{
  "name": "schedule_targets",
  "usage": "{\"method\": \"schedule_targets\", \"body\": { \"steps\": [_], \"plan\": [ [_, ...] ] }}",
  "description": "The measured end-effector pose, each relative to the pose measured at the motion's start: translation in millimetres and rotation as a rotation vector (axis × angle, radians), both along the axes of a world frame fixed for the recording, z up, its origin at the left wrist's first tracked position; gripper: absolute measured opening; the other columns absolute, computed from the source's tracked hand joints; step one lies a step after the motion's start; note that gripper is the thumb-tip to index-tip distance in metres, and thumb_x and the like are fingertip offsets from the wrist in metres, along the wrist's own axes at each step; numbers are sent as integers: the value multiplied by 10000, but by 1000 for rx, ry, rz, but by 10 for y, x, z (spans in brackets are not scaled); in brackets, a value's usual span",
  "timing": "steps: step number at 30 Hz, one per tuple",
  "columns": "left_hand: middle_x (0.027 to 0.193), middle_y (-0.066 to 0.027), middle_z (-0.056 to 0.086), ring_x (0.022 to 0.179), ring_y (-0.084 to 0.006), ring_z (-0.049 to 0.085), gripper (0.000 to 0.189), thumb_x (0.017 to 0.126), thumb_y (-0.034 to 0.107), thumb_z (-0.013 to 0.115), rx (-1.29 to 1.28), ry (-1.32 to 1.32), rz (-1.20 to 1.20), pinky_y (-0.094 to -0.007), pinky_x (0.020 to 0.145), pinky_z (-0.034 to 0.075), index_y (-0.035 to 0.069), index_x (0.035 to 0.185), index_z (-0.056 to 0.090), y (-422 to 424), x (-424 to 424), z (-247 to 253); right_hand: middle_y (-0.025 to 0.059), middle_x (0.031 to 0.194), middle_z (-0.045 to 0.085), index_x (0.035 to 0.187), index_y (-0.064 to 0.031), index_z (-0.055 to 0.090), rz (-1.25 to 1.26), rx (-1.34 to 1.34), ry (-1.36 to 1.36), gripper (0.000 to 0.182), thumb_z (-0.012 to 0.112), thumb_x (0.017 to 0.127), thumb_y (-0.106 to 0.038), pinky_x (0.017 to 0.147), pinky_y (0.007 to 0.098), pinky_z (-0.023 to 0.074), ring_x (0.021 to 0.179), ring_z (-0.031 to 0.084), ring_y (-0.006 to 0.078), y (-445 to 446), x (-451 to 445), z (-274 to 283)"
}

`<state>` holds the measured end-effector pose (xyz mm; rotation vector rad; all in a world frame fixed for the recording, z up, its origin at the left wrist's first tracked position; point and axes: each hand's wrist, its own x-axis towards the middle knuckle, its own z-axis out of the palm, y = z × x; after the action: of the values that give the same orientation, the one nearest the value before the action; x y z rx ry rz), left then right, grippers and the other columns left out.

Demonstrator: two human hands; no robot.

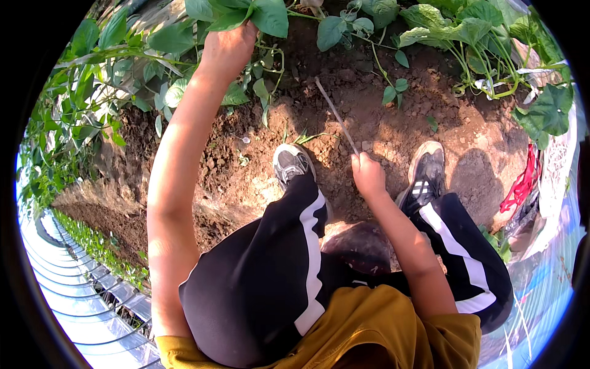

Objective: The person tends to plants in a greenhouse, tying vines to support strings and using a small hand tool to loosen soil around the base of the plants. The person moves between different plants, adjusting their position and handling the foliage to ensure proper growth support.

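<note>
My left hand [230, 46] reaches up among the leaves of a green vine plant [274, 17] at the top. Leaves cover its fingertips, so what they touch is hidden. My right hand [368, 175] is closed around the lower end of a thin, pale stick [337, 115]. The stick slants up and to the left over brown soil [258, 133], its far tip near the ground below the vines. A slender stem with small leaves [389, 94] hangs to the right of that tip.
Dense leafy plants [83, 92] line the left. Broad-leaved plants [479, 32] stand at the upper right. My shoes [292, 163] are on the soil. Red netting or cloth [523, 184] lies near plastic sheeting [560, 170] at the right. Hooped plastic film [78, 295] shows at the lower left.
</note>
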<state>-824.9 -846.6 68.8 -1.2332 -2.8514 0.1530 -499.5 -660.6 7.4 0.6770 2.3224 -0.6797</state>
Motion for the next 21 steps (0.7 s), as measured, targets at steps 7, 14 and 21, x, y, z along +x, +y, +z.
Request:
{"method": "schedule_targets", "body": {
  "steps": [7,14,21],
  "plan": [
    [731,-101,561,651,-250,581,115,763,112,505,168,96,-156,-351,554,484,34,828,560,12,-51,49,203,767,597,854,-8,483,35,-25,215,299,395,905,-290,632,410,484,717,597,352,-274,-1329,-355],
    [685,-92,566,604,-251,580,89,777,96,475,117,87,-167,-368,515,472,40,775,543,-110,-20,24,185,747,612,888,-8,476,167,-70,29,266,390,905,-259,635,413,495,737,612,342,-495,-1183,-505],
    [666,-128,546,609,-294,564,92,670,37,504,138,40,-119,-384,528,470,17,753,538,-39,-87,-35,222,675,588,809,7,496,154,-115,-78,300,417,880,-273,620,461,473,673,588,394,-111,46,155]
  ]
}}
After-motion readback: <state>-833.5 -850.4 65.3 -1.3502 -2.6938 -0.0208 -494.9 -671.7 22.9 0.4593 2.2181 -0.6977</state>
